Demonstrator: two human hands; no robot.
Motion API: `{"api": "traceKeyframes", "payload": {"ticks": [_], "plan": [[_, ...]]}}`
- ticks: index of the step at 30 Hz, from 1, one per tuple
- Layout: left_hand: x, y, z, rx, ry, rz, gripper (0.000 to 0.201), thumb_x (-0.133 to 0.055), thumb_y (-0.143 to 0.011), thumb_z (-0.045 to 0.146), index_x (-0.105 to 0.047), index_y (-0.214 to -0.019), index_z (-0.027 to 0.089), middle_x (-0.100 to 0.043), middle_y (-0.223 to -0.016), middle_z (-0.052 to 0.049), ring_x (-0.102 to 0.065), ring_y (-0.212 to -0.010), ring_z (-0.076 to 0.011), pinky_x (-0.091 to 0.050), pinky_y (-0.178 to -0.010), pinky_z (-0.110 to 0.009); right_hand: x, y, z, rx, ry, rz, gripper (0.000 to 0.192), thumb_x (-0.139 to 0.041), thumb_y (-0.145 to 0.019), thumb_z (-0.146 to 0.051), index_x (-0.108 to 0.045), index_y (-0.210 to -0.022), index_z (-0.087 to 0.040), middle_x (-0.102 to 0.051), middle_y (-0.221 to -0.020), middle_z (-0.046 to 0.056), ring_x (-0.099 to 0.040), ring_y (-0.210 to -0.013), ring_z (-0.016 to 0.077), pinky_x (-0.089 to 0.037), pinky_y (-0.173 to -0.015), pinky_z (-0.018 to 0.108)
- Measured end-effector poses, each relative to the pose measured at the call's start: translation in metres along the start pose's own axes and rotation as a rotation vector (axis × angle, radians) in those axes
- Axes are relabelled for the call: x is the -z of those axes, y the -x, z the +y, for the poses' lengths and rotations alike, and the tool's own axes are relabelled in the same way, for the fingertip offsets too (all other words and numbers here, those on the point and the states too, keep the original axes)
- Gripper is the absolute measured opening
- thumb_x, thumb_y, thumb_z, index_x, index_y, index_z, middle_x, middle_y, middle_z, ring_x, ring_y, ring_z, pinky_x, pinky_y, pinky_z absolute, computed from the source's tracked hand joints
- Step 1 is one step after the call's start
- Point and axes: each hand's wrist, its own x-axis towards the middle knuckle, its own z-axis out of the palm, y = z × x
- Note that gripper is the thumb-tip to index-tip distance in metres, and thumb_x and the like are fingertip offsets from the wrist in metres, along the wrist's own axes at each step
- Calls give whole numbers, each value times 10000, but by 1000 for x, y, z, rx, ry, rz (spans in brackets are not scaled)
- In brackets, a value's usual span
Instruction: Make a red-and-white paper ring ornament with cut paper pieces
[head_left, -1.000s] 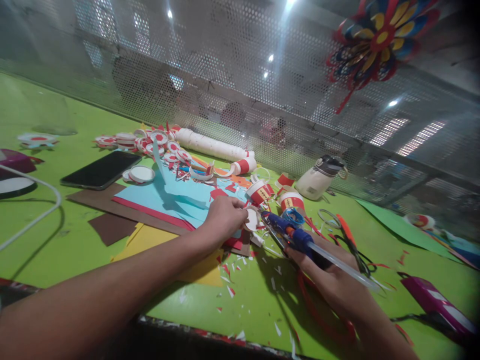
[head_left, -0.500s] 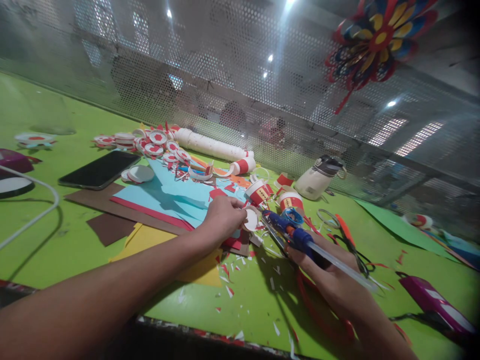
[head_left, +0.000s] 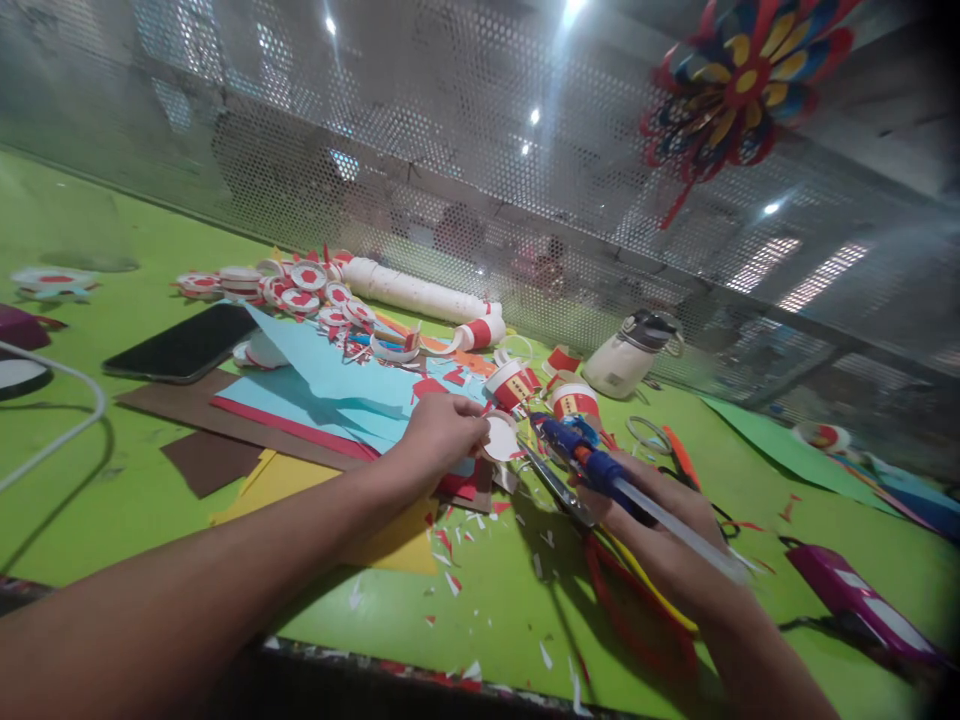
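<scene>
My left hand (head_left: 448, 432) pinches a small round white disc (head_left: 501, 438) by its left edge, just above the table. My right hand (head_left: 652, 510) is wrapped round a blue glue gun (head_left: 574, 450) with a clear glue stick (head_left: 679, 530) poking out of its back. The nozzle points toward the disc and stands a little apart from it. Beneath the glue gun lie scissors (head_left: 559, 485) with metal blades and red and yellow handles. Cut paper cups (head_left: 576, 402) with red and white bands sit just beyond both hands.
Blue paper sheets (head_left: 330, 385) lie left of centre, beside a black phone (head_left: 184, 345). Behind them is a heap of red and white discs (head_left: 307, 277). A bottle (head_left: 626, 355) stands at the back, near a mesh screen (head_left: 450, 150). A purple box cutter-like object (head_left: 855, 600) lies at right.
The glue gun's nozzle has drawn slightly away from the disc, whose white face now shows more fully. The blue sheet's raised edge has lifted over the white discs behind it. The view has shifted slightly.
</scene>
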Motion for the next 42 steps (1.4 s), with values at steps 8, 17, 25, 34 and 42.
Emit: {"api": "traceKeyframes", "payload": {"ticks": [8,17,25,34,42], "plan": [[2,7,4,-67,125,-57,160,-632,-617,153,-666,-750,72,-578,-555,-9,-468,-461,-78,-375,-489,-211,45,-27,54,5,237,210,312,-601,-763,-298,-630,-1047,-173,-670,-951,74,-624,-809,203,-489,-724,313],[-2,8,2,-31,271,-118,195,-690,-544,165,-650,-712,75,-618,-656,-47,-485,-513,-84,-373,-480,-209,38,-45,143,-250,564,43,355,-610,-736,-334,-661,-1025,-135,-669,-926,98,-602,-820,218,-439,-732,296],[-3,6,-2,-11,244,-172,157,-665,-567,164,-636,-711,108,-598,-603,-38,-507,-514,-101,-387,-510,-232,24,-45,172,-294,617,-104,338,-631,-743,-358,-656,-1008,-150,-639,-883,90,-572,-781,203,-398,-675,260],[-3,12,0,2,239,-244,117,-680,-599,179,-625,-681,114,-579,-599,-34,-478,-496,-88,-371,-498,-236,29,-48,196,-324,666,-64,374,-644,-729,-359,-669,-988,-92,-642,-855,142,-596,-773,255,-419,-662,306],[-4,13,1,26,235,-248,108,-695,-608,165,-634,-680,113,-593,-602,-36,-488,-497,-89,-402,-503,-230,39,-51,104,-149,401,96,247,-585,-792,-315,-671,-936,-134,-646,-899,101,-606,-779,201,-466,-745,330]]}}
